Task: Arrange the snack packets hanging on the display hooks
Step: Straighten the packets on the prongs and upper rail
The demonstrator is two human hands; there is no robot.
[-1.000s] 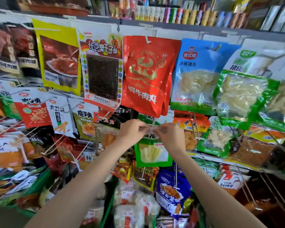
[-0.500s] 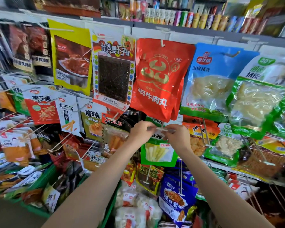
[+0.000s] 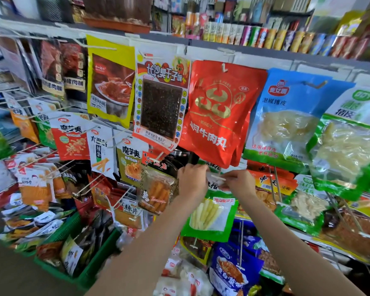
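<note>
A green snack packet (image 3: pixel 209 218) with pale sticks in its window hangs in the middle of the display. My left hand (image 3: pixel 191 182) pinches its top left corner. My right hand (image 3: pixel 240 183) pinches the top right corner, beside the white tip of the display hook (image 3: pixel 218 178). Right above my hands hangs a large red packet (image 3: pixel 218 116). Left of it is a white packet with a dark window (image 3: pixel 161 103). The top strip of the green packet is partly hidden behind my fingers.
Blue packet (image 3: pixel 286 122) and green-white packets (image 3: pixel 346 150) hang at right. Small packets on wire hooks (image 3: pixel 71 137) crowd the left. Green baskets (image 3: pixel 83 272) of loose packets sit below left. A shelf of cans (image 3: pixel 265 37) runs above. A blue bag (image 3: pixel 233 272) hangs beneath.
The view has shifted so the display sits further right and lower. Both hands stay pinched on the top of the green packet at the hook.
</note>
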